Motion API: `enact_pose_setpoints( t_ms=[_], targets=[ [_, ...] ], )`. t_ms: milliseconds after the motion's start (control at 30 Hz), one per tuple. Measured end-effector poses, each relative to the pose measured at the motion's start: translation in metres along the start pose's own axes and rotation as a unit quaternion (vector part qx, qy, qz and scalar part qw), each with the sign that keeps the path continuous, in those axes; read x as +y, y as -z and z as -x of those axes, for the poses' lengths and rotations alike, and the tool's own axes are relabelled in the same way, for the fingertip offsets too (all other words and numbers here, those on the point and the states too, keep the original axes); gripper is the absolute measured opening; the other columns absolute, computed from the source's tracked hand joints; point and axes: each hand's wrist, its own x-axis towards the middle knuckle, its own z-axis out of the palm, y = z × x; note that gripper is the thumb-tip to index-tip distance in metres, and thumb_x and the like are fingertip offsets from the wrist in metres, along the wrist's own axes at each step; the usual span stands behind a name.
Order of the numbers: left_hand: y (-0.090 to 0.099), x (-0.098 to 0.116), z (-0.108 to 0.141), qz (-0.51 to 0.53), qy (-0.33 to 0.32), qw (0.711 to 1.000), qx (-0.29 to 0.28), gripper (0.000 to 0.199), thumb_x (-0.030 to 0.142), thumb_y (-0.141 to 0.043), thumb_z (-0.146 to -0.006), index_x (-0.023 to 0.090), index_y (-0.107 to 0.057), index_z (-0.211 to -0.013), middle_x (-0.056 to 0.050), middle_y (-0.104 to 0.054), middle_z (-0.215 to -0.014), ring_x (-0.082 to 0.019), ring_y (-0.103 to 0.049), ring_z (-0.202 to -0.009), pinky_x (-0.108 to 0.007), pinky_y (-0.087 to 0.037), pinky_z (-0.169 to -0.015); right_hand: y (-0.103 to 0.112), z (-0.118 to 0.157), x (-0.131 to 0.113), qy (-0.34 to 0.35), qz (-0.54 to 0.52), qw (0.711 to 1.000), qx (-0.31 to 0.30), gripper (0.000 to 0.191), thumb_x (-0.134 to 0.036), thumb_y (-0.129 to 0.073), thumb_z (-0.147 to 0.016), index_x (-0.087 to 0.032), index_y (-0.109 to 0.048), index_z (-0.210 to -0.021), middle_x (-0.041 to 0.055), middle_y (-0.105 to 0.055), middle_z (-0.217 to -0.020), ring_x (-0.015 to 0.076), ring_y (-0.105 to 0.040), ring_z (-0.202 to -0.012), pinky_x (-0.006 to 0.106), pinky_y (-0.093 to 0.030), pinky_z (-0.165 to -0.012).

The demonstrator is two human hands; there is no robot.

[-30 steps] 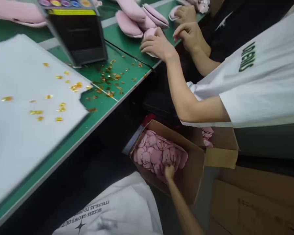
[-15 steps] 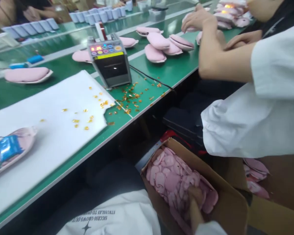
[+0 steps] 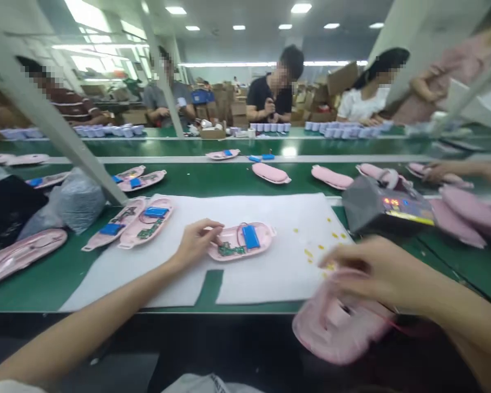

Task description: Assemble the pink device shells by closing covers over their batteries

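Note:
On the white sheet (image 3: pixel 265 284) lies a pink plastic shell (image 3: pixel 265 238) holding a blue battery pack (image 3: pixel 251 237) and a green circuit board (image 3: pixel 231 249). My left hand (image 3: pixel 196 240) has its fingers closed on the left end of that shell. My right hand (image 3: pixel 364 270), smeared by motion, grips another pink shell (image 3: pixel 339 333) above the front table edge. A thin red wire trails beside this second shell. Two more pink shells with batteries (image 3: pixel 146 222) rest together at the sheet's left side.
A grey tape dispenser (image 3: pixel 387 204) stands at right, with closed pink cases (image 3: pixel 458 218) beyond it. Small yellow tape pieces (image 3: pixel 309 252) dot the sheet. A slanted metal post (image 3: pixel 65 109) and plastic bags (image 3: pixel 82 199) are at left. People work across the line.
The view has swung left and up from a box of pink shells to the table. My right hand has come out of the box with a shell. My left hand now shows.

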Motion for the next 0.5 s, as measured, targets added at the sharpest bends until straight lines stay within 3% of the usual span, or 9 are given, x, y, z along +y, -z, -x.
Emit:
enact_pose_setpoints(
  t_ms=[100, 167, 233, 300, 400, 500],
  targets=[
    [-0.006, -0.003, 0.003, 0.12, 0.014, 0.993, 0.012, 0.034, 0.045, -0.07, -0.076, 0.012, -0.068, -0.084, -0.004, -0.065, -0.076, -0.017, -0.068, -0.06, -0.027, -0.059, -0.054, -0.057, -0.076, -0.079, 0.071, 0.005, 0.994, -0.085, 0.045, -0.061, -0.063, -0.071, -0.032, -0.072, -0.104, 0.009, -0.071, -0.097, 0.0307, -0.066, -0.093, 0.044, -0.056, -0.076],
    [-0.007, -0.005, 0.006, 0.166, 0.017, 0.986, 0.016, 0.032, 0.043, -0.071, -0.076, 0.012, -0.069, -0.082, -0.005, -0.064, -0.082, -0.016, -0.068, -0.06, -0.027, -0.061, -0.054, -0.083, -0.105, -0.116, 0.105, 0.026, 0.987, -0.12, 0.046, -0.061, -0.062, -0.073, -0.029, -0.071, -0.104, 0.0089, -0.071, -0.099, 0.0287, -0.066, -0.093, 0.042, -0.055, -0.077],
    [-0.005, -0.007, 0.006, 0.19, 0.018, 0.982, 0.013, 0.029, 0.041, -0.07, -0.077, 0.012, -0.07, -0.081, -0.005, -0.062, -0.084, -0.015, -0.067, -0.06, -0.026, -0.06, -0.053, -0.1, -0.118, -0.136, 0.13, 0.053, 0.976, -0.164, 0.046, -0.062, -0.062, -0.073, -0.026, -0.071, -0.1, 0.0091, -0.071, -0.097, 0.027, -0.066, -0.09, 0.04, -0.054, -0.077],
    [-0.003, -0.01, 0.004, 0.21, 0.021, 0.977, 0.01, 0.025, 0.037, -0.069, -0.077, 0.012, -0.071, -0.081, -0.005, -0.062, -0.084, -0.014, -0.067, -0.059, -0.024, -0.059, -0.053, -0.109, -0.115, -0.14, 0.114, 0.096, 0.967, -0.206, 0.047, -0.064, -0.058, -0.075, -0.022, -0.071, -0.092, 0.0095, -0.071, -0.091, 0.026, -0.066, -0.083, 0.039, -0.053, -0.075],
    [-0.001, -0.013, 0.001, 0.235, 0.037, 0.971, 0.009, 0.022, 0.033, -0.068, -0.078, 0.012, -0.071, -0.081, -0.005, -0.062, -0.083, -0.013, -0.066, -0.059, -0.023, -0.058, -0.052, -0.113, -0.09, -0.126, 0.032, 0.13, 0.95, -0.281, 0.051, -0.067, -0.056, -0.075, -0.019, -0.069, -0.087, 0.0093, -0.07, -0.083, 0.0245, -0.064, -0.074, 0.037, -0.051, -0.069],
    [-0.002, -0.015, -0.001, 0.234, 0.066, 0.97, 0.009, 0.022, 0.034, -0.067, -0.08, 0.012, -0.071, -0.083, -0.006, -0.064, -0.082, -0.014, -0.067, -0.062, -0.023, -0.057, -0.052, -0.109, -0.063, -0.115, 0.015, 0.033, 0.942, -0.334, 0.048, -0.065, -0.055, -0.08, -0.018, -0.065, -0.083, 0.0059, -0.065, -0.076, 0.0197, -0.06, -0.069, 0.03, -0.049, -0.064]
  ],
)
